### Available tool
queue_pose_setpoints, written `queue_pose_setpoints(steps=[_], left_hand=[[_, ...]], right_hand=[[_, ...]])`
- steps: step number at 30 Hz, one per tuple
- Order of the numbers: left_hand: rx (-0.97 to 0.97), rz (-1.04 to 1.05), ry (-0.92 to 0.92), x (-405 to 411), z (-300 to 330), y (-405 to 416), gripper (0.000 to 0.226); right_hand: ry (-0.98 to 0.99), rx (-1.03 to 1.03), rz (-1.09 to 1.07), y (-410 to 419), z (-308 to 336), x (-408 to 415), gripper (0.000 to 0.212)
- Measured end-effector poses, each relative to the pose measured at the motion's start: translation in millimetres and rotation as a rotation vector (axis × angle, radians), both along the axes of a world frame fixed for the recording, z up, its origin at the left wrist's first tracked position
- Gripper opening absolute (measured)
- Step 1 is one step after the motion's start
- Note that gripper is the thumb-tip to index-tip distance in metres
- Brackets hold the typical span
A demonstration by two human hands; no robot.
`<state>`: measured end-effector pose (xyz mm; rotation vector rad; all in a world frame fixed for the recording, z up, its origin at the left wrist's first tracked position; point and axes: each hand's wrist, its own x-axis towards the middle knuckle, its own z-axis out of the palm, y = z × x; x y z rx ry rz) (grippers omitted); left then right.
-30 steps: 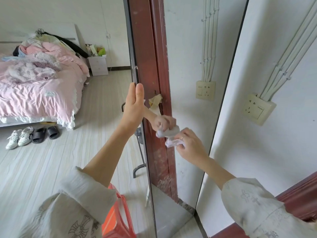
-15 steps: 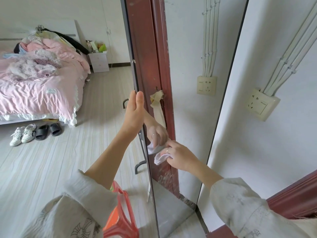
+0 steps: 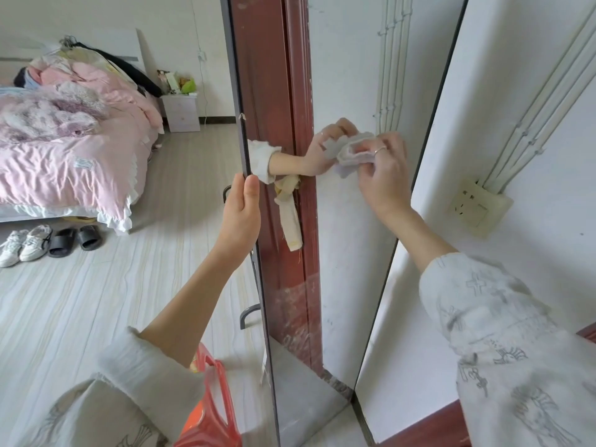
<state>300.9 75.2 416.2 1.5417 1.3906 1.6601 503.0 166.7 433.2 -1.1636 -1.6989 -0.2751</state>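
A tall standing mirror (image 3: 348, 253) with a thin dark frame stands in front of me. My right hand (image 3: 385, 171) grips a crumpled white cloth (image 3: 353, 153) and presses it against the glass at mid height. The mirror shows the hand's reflection meeting the cloth. My left hand (image 3: 242, 211) holds the mirror's left edge, thumb on the front and fingers behind the frame. The glass also reflects a red-brown door frame and a white wall with cables.
An orange plastic bag (image 3: 209, 411) hangs from my left arm. A bed with pink bedding (image 3: 64, 156) stands at the left, shoes and slippers (image 3: 48, 241) beside it. A white nightstand (image 3: 180, 111) is at the back. A wall socket (image 3: 477, 208) sits right of the mirror.
My right hand has carried the cloth up and to the right across the glass, from low near the left edge to mid height. My left hand has stayed on the mirror's edge.
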Motion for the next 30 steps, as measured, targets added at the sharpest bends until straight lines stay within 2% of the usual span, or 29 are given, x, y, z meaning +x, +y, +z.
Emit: queue_pose_setpoints(steps=[2, 4, 7, 9, 12, 15, 18, 22, 24, 28, 30], left_hand=[[0.0, -0.005, -0.004, -1.9, -0.2, 2.3, 0.033], [0.003, -0.007, -0.013, -2.7, -0.6, 3.8, 0.033], [0.006, -0.013, -0.019, -2.8, -0.5, 4.5, 0.033], [0.008, -0.013, -0.021, -1.8, -1.4, 4.1, 0.033], [0.016, -0.001, -0.009, 0.7, -1.5, 3.0, 0.033], [0.029, 0.02, -0.011, 2.5, -0.4, 1.7, 0.034], [0.037, 0.039, -0.009, 3.5, -1.1, 1.0, 0.034], [0.033, 0.037, -0.015, 4.1, -1.6, 0.7, 0.033], [0.029, 0.045, -0.016, 4.4, -1.6, 1.0, 0.033], [0.019, 0.057, -0.032, 3.6, -1.7, 3.2, 0.034], [0.018, 0.063, -0.042, 2.5, -1.1, 3.4, 0.034]], right_hand=[[0.03, -0.023, 0.0, -2.2, -18.9, -10.4, 0.029], [0.035, -0.07, 0.006, -12.5, -57.8, -17.3, 0.023], [-0.061, -0.161, 0.012, -35.4, -123.8, -13.8, 0.019], [-0.111, -0.29, 0.032, -48.2, -152.5, -7.3, 0.015], [-0.145, -0.494, 0.027, -54.1, -161.7, -1.7, 0.02], [-0.239, -0.591, 0.056, -47.7, -150.8, 6.0, 0.02], [-0.219, -0.498, 0.036, -38.6, -130.6, 11.8, 0.021], [0.056, -0.286, -0.021, -32.1, -85.0, 1.0, 0.028], [0.093, -0.193, 0.023, -33.2, -76.1, -10.3, 0.028], [-0.039, -0.226, 0.034, -48.7, -112.3, -23.9, 0.02], [-0.171, -0.363, 0.086, -54.4, -135.6, -18.8, 0.018]])
